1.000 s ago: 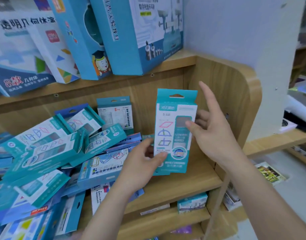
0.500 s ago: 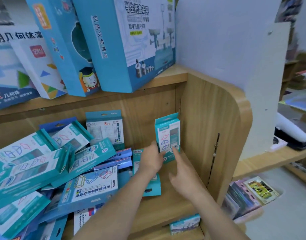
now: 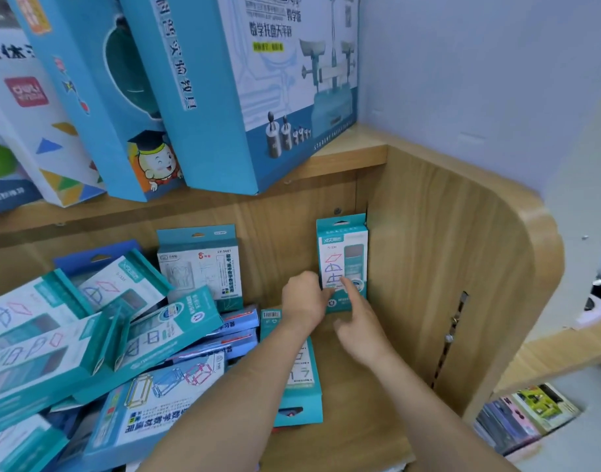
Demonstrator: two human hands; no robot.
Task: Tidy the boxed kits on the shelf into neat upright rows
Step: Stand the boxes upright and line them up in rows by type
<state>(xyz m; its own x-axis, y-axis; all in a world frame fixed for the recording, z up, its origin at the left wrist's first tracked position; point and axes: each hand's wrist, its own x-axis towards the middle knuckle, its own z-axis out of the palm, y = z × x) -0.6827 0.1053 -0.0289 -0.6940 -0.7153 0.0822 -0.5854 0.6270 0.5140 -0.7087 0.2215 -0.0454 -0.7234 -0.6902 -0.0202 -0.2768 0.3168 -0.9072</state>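
Note:
A teal-and-white boxed kit stands upright in the back right corner of the wooden shelf, against the back panel and side wall. My left hand touches its lower left edge with curled fingers. My right hand presses its index finger on the lower front of the box. Another boxed kit stands upright at the back, further left. A jumbled pile of teal kits lies tilted and flat over the left half of the shelf. One teal kit lies flat under my left forearm.
Large blue boxes lean on the upper shelf directly above. The curved wooden side panel closes the shelf on the right. Books sit low on a shelf at the far right.
Both hands carried the teal kit from mid-air in front of the shelf back into the right corner, where it now stands upright. The view has moved closer.

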